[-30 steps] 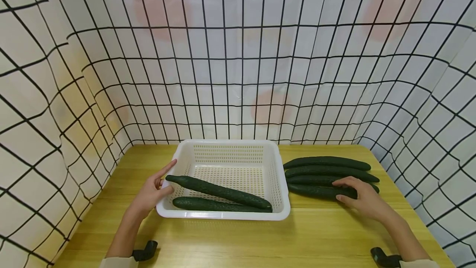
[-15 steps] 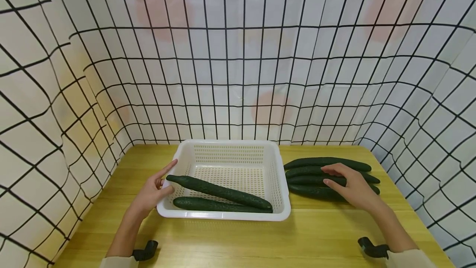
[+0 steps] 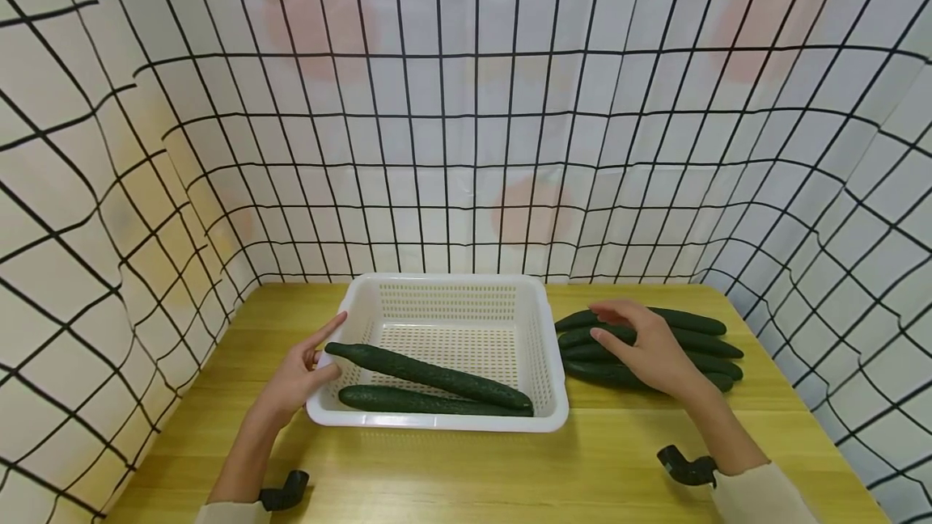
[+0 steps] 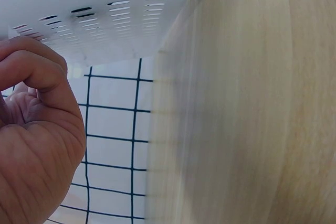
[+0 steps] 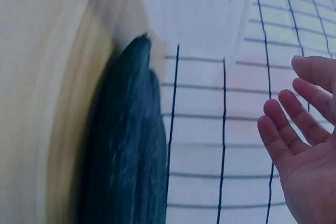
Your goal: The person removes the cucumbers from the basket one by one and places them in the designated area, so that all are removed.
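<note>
A white perforated plastic basket (image 3: 437, 420) stands on the table. Two dark green cucumbers lie inside: one cucumber (image 3: 429, 370) slants with its tip up on the left rim, the other cucumber (image 3: 408, 399) lies along the front wall. My left hand (image 3: 287, 382) holds the basket's left rim, thumb over the edge; the left wrist view shows curled fingers against the outer wall (image 4: 121, 19). To the basket's right several cucumbers (image 3: 699, 344) lie side by side. Over their left part hovers my right hand (image 3: 651, 350), fingers spread and nothing in them, apart from the cucumbers (image 5: 126, 140) in the right wrist view.
The yellow wood-grain table (image 3: 437, 479) extends in front of the basket. A black wire grid (image 3: 473, 160) backed by white sheeting rises behind and at both sides. Black wrist mounts (image 3: 285, 492) sit at both sleeves.
My right hand has moved left and back across the cucumbers, from the front one towards the basket. The left hand, the basket and the cucumbers have stayed in place.
</note>
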A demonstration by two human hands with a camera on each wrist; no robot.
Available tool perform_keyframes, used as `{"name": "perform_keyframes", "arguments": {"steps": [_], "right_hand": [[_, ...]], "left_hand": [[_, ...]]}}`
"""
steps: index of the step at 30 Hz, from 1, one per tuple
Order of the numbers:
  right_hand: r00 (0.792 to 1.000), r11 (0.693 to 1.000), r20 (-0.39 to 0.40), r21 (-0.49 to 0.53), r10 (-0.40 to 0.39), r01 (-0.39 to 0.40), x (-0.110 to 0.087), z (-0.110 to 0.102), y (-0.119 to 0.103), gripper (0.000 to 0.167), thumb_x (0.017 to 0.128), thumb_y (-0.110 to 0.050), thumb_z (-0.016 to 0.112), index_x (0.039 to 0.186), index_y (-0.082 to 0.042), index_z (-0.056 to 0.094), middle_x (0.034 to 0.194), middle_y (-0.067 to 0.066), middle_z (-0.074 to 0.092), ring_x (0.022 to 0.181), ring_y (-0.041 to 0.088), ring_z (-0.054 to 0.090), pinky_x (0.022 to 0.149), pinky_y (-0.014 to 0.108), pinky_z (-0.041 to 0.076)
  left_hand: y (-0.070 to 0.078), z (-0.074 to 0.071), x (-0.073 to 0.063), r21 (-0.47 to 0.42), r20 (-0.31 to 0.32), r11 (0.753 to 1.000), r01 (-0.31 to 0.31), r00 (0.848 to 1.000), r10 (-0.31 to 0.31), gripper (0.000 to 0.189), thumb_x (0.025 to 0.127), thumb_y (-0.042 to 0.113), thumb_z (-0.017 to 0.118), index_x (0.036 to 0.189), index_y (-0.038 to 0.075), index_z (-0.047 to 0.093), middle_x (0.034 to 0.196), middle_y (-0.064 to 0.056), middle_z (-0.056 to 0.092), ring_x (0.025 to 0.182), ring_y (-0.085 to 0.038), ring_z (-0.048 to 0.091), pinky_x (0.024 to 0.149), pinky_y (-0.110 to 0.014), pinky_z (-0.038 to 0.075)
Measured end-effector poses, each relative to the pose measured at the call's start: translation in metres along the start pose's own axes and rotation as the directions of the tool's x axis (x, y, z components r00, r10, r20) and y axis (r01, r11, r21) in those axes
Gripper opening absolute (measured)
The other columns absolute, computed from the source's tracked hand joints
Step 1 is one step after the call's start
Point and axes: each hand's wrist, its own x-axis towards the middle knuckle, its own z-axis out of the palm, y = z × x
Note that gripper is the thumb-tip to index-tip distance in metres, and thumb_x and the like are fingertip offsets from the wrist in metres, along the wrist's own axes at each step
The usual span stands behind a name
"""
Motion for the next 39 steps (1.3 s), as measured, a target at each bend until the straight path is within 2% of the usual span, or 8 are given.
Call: {"name": "perform_keyframes", "arguments": {"steps": [9, 15, 19, 26, 30, 34, 39], "right_hand": [[0.999, 0.994, 0.007, 0.099, -0.038, 0.037, 0.021, 0.02, -0.031, 0.043, 0.097, -0.023, 0.072, 0.138, -0.011, 0.062, 0.133, 0.008, 0.064, 0.116, 0.026, 0.066, 0.098, 0.051, 0.055], [0.998, 0.985, 0.024, 0.16, -0.066, 0.061, 0.031, 0.034, -0.051, 0.044, 0.097, -0.022, 0.071, 0.138, -0.009, 0.061, 0.133, 0.008, 0.064, 0.114, 0.023, 0.065, 0.098, 0.05, 0.056], [0.996, 0.977, 0.045, 0.2, -0.082, 0.071, 0.036, 0.043, -0.061, 0.043, 0.098, -0.025, 0.071, 0.137, -0.012, 0.061, 0.133, 0.007, 0.064, 0.115, 0.024, 0.065, 0.099, 0.052, 0.055], [0.991, 0.961, 0.082, 0.266, -0.104, 0.078, 0.041, 0.062, -0.076, 0.043, 0.097, -0.026, 0.072, 0.137, -0.016, 0.061, 0.132, 0.003, 0.064, 0.115, 0.023, 0.065, 0.101, 0.046, 0.056], [0.987, 0.945, 0.132, 0.323, -0.089, 0.043, 0.044, 0.071, -0.086, 0.048, 0.095, -0.032, 0.074, 0.139, -0.017, 0.06, 0.133, 0.002, 0.063, 0.118, 0.027, 0.064, 0.104, 0.047, 0.054], [0.978, 0.94, 0.205, 0.34, -0.046, -0.027, 0.047, 0.079, -0.091, 0.057, 0.092, -0.041, 0.076, 0.142, -0.019, 0.058, 0.137, -0.001, 0.06, 0.123, 0.025, 0.062, 0.108, 0.046, 0.051], [0.965, 0.932, 0.26, 0.359, -0.04, -0.058, 0.052, 0.087, -0.097, 0.064, 0.092, -0.043, 0.075, 0.146, -0.015, 0.054, 0.143, 0.002, 0.057, 0.125, 0.029, 0.061, 0.11, 0.049, 0.049]], "left_hand": [[0.0, 0.0, 0.0, 0.001, -0.005, 1.0, 0.004, 1.0, -0.004, 0.087, 0.088, -0.004, 0.06, 0.165, 0.022, 0.028, 0.065, -0.002, 0.054, 0.064, -0.018, 0.065, 0.064, -0.042, 0.063], [0.0, 0.0, -0.001, 0.008, -0.001, 1.0, 0.004, 1.0, -0.004, 0.087, 0.088, -0.004, 0.06, 0.165, 0.022, 0.028, 0.067, -0.004, 0.056, 0.066, -0.019, 0.066, 0.065, -0.042, 0.063], [0.001, 0.0, -0.001, 0.013, 0.002, 1.0, 0.005, 1.0, -0.005, 0.087, 0.088, -0.003, 0.059, 0.165, 0.022, 0.027, 0.068, -0.004, 0.056, 0.066, -0.019, 0.066, 0.065, -0.041, 0.063], [0.001, 0.0, -0.001, 0.022, -0.006, 1.0, 0.012, 1.0, -0.012, 0.087, 0.088, -0.002, 0.06, 0.165, 0.023, 0.028, 0.069, -0.005, 0.054, 0.065, -0.019, 0.064, 0.064, -0.041, 0.063], [0.002, 0.0, -0.002, 0.023, -0.006, 1.0, 0.013, 1.0, -0.012, 0.087, 0.088, -0.002, 0.06, 0.165, 0.024, 0.029, 0.069, -0.005, 0.053, 0.065, -0.019, 0.064, 0.064, -0.041, 0.063], [0.002, 0.0, -0.001, 0.019, -0.002, 1.0, 0.012, 1.0, -0.012, 0.087, 0.088, -0.002, 0.06, 0.165, 0.024, 0.029, 0.067, -0.004, 0.053, 0.064, -0.019, 0.063, 0.065, -0.041, 0.063], [0.001, -0.001, -0.001, 0.011, 0.0, 1.0, 0.011, 1.0, -0.011, 0.087, 0.088, -0.002, 0.06, 0.165, 0.024, 0.028, 0.071, -0.008, 0.058, 0.067, -0.02, 0.066, 0.065, -0.043, 0.063]]}}
